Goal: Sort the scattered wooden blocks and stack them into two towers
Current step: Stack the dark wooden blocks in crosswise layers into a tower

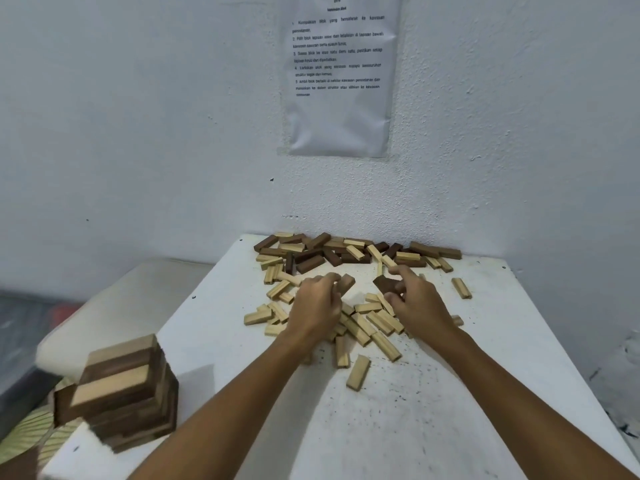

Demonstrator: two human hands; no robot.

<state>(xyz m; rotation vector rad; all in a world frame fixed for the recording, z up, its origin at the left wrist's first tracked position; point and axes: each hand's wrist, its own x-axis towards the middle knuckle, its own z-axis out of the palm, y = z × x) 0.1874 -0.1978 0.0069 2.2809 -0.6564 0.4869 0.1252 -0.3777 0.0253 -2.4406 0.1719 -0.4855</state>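
Several light and dark wooden blocks lie scattered on a white table (pixel 433 410). Dark blocks (pixel 311 261) pile mostly at the far edge by the wall; light blocks (pixel 367 323) spread nearer, under my hands. My left hand (pixel 317 303) grips a brown block (pixel 347 284) over the middle of the pile. My right hand (pixel 414 299) pinches a dark block (pixel 385 285) just to the right of it. A short stacked tower (pixel 126 389) of mixed light and dark blocks stands at the table's near left corner.
The table sits in a corner of white walls, with a printed sheet (pixel 341 74) taped above. A lone light block (pixel 461 288) lies at the right. To the left of the table is a pale cushion (pixel 121 306).
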